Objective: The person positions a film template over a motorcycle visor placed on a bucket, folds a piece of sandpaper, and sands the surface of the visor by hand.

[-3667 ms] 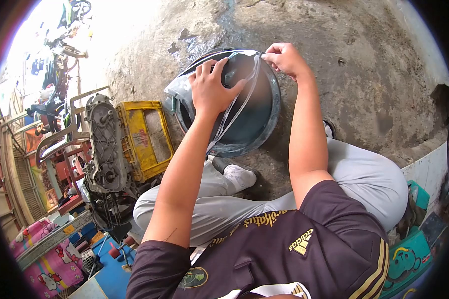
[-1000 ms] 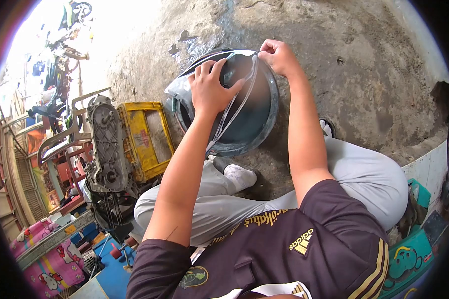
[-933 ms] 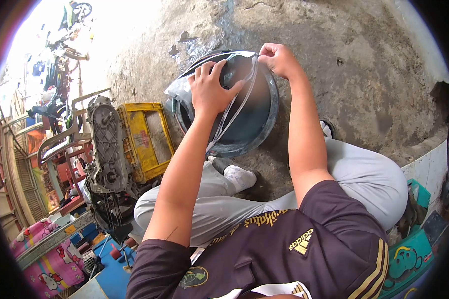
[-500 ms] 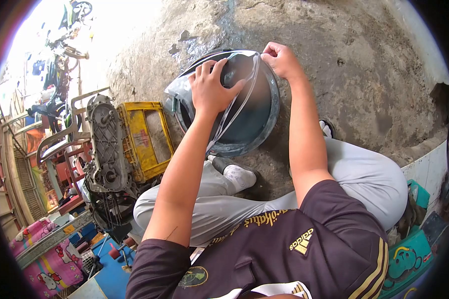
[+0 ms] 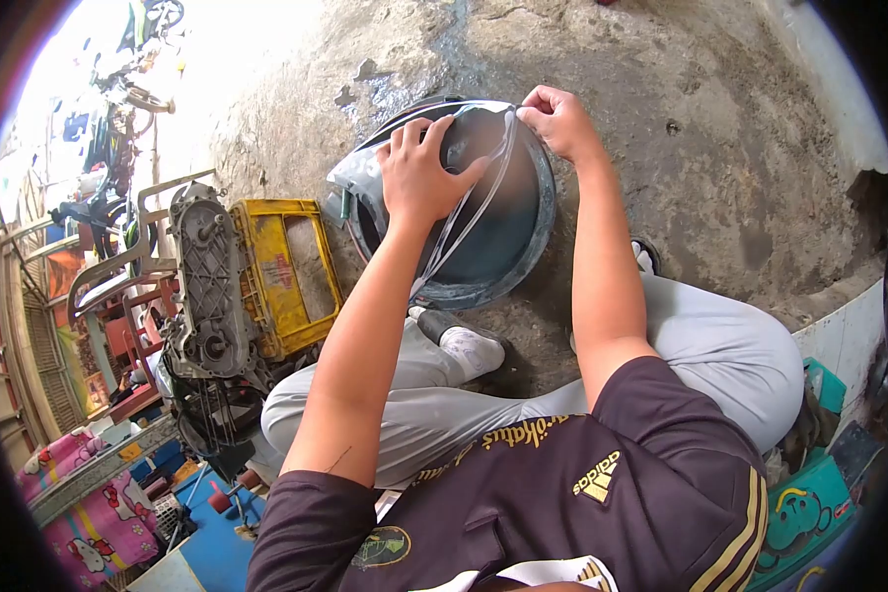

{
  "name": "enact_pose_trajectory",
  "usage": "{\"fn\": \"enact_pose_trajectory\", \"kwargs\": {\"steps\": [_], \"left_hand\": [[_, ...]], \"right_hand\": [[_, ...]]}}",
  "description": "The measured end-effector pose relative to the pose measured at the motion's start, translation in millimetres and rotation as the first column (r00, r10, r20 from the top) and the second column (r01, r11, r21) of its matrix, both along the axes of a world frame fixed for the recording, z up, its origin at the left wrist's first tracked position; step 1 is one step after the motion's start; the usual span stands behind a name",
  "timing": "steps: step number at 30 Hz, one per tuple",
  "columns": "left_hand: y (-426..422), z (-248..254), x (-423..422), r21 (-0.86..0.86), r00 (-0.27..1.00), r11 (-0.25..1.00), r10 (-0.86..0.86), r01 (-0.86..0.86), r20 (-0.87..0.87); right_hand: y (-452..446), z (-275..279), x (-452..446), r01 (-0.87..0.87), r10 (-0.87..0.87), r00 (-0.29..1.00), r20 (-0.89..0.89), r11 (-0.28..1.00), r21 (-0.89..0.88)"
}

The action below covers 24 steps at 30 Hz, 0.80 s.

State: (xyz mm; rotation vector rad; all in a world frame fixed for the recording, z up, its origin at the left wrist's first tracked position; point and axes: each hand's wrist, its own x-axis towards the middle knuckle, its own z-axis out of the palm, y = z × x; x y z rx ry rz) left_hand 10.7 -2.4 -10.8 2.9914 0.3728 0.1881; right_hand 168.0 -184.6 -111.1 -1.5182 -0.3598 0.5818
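Observation:
A round dark basin [image 5: 528, 259] with murky water stands on the floor in front of me. Across its top lies a curved, glossy piece with a grey end [image 5: 357, 170] and pale, partly see-through edges. It looks like a plastic panel, but its exact kind is unclear. My left hand [image 5: 419, 173] rests over this piece with fingers and thumb spread. At the piece's far right tip, my right hand [image 5: 557, 120] is closed in a pinch. The fingers hide the gripped edge. Pale strips run from that tip down toward the basin's near left rim.
Left of the basin stands a yellow plastic crate [image 5: 266, 286], with a metal engine casing [image 5: 207, 281] beside it. A metal-framed chair [image 5: 118, 276] is farther left. The concrete floor [image 5: 701, 168] is wet in patches. A green container [image 5: 809, 523] sits at lower right.
Both hands keep nearly the same places on the curved piece, with only a very slight shift. A small dark red shape now shows at the top edge of the view.

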Motion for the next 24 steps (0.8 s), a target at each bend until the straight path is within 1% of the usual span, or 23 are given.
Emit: {"fn": "enact_pose_trajectory", "kwargs": {"steps": [2,4,5,7,8,10,14,16,17,19,20,22,24], "left_hand": [[0.1,0.2,0.1,0.003,1.000,1.000,0.000,0.000,0.000],[-0.9,1.0,0.0,0.003,1.000,1.000,0.001,-0.001,-0.001],[-0.8,1.4,0.4,0.002,1.000,1.000,0.001,-0.001,0.000],[-0.2,1.2,0.4,-0.001,1.000,1.000,-0.004,0.004,0.001],[-0.3,1.2,0.1,0.000,1.000,1.000,-0.004,0.004,0.001],[-0.6,1.3,-0.2,-0.009,1.000,1.000,0.000,0.000,0.001],[-0.6,0.2,0.3,0.009,1.000,1.000,0.001,-0.001,-0.002],[0.2,-1.7,-0.3,0.007,1.000,1.000,-0.009,0.009,0.017],[0.7,-3.2,-0.6,0.007,1.000,1.000,-0.008,0.008,0.017],[2.6,-5.3,0.3,-0.001,0.998,1.000,-0.021,0.022,0.057],[3.6,-6.4,0.6,0.001,0.998,1.000,-0.023,0.023,0.059],[2.2,-5.9,0.0,-0.002,0.999,1.000,-0.016,0.016,0.046],[2.5,-6.0,0.1,-0.003,0.999,1.000,-0.017,0.017,0.040]], "right_hand": [[-1.3,2.4,1.1,-0.032,0.032,0.999,0.000,0.999,-0.008],[0.6,5.9,0.3,0.013,-0.007,0.996,0.086,0.997,-0.076],[2.4,7.4,0.2,0.014,-0.007,0.996,0.087,0.997,-0.077],[5.8,5.3,1.6,0.104,-0.082,0.979,0.188,0.989,-0.107],[4.2,4.8,4.3,0.104,-0.082,0.979,0.187,0.989,-0.107],[-1.4,5.2,10.2,-0.063,0.078,0.990,0.121,0.990,-0.127],[0.8,8.9,5.4,-0.019,0.035,0.991,0.128,0.992,-0.124],[4.4,3.0,5.5,0.058,-0.033,0.976,0.213,0.992,-0.114],[2.5,0.8,6.2,0.057,-0.032,0.977,0.213,0.992,-0.113],[-1.6,2.9,8.3,-0.082,0.092,0.991,0.098,0.991,-0.107],[-0.6,3.5,8.2,-0.080,0.091,0.991,0.100,0.991,-0.106],[2.1,5.6,4.9,0.026,-0.004,0.990,0.138,0.987,-0.156],[1.5,6.1,3.9,0.029,-0.005,0.990,0.143,0.987,-0.161]]}}
